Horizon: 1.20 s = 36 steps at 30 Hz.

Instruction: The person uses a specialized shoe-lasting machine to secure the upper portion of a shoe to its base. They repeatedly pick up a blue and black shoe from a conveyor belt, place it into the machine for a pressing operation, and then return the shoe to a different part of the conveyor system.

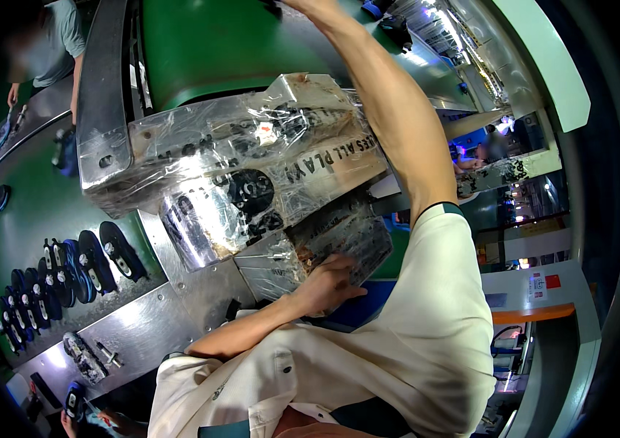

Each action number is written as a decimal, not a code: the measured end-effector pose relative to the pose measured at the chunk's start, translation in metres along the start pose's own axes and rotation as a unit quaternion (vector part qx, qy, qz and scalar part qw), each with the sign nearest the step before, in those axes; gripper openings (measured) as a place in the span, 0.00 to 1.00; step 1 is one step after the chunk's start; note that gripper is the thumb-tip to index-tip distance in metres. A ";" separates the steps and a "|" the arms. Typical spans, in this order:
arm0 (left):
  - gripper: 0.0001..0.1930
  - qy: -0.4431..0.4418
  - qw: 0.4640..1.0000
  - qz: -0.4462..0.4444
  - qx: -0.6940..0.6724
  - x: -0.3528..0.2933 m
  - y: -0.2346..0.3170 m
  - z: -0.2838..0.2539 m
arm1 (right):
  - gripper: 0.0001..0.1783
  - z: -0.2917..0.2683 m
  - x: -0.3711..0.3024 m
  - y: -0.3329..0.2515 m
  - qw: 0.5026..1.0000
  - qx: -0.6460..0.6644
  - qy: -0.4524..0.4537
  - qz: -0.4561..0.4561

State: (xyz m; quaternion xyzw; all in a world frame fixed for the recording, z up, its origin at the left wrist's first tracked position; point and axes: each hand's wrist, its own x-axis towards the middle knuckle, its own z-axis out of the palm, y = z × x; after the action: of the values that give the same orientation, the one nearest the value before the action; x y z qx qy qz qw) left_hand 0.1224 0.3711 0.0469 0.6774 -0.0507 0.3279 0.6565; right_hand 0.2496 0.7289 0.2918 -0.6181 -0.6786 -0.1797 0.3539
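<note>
My left hand (328,285) is at the near side of a tape-covered box (343,237) with dark, worn walls. Its fingers lie over the box's edge, with one finger or the thumb standing apart, and I see nothing held in it. Below the hand is a blue surface (360,306). My right arm stretches up and away over the green belt (215,44). Only part of my right hand (308,4) shows at the top edge, its fingers cut off. Close to it is a small dark thing (272,7), too cropped to name.
A large metal housing wrapped in clear film (200,164) stands before me. Dark blue-edged shoes (92,266) line the left belt; a metal clamp-like part (85,358) lies on the steel ledge. Another person (54,44) stands far left; a person's hand (69,423) holds a shoe lower left.
</note>
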 end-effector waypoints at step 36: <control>0.29 -0.488 0.779 -0.318 -0.230 -0.201 0.105 0.496 | 0.36 -0.496 -0.884 -0.369 0.519 -0.083 0.596 0.607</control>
State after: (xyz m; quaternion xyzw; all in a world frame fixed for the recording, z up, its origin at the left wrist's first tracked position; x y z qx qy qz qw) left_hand 0.1007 -0.1734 0.0725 0.5533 -0.2202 -0.2956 0.7470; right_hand 0.0079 -0.3011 0.0816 -0.6549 0.2491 -0.3032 0.6458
